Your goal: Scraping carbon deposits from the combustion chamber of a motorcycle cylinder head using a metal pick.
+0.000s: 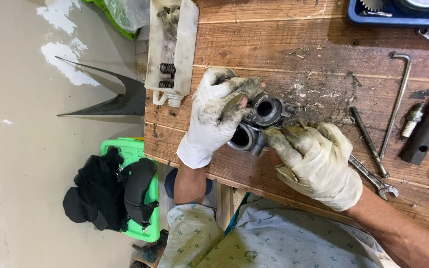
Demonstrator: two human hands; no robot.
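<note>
Left hand (pixel 218 111) and right hand (pixel 314 159), both gloved, are gripping one metal carburetor (pixel 260 121); two wrenches (pixel 373 176) are lying right of them.

Bare wood above the hands is free; the white tray (pixel 184 54) blocks the left, tools like the wrench (pixel 373 176) crowd the right.

A worn wooden bench (pixel 284 44) carried a white plastic tray (pixel 187 49) holding coil springs (pixel 167 68) at its left end. Toward the right lay a long hex key (pixel 397 101), a spark plug (pixel 413 119), a black drilled bar (pixel 427 129), a spanner (pixel 376 181) and a blue tray (pixel 398 19). On the floor stood a green crate (pixel 134 149) under black cloth (pixel 98 193).
</note>
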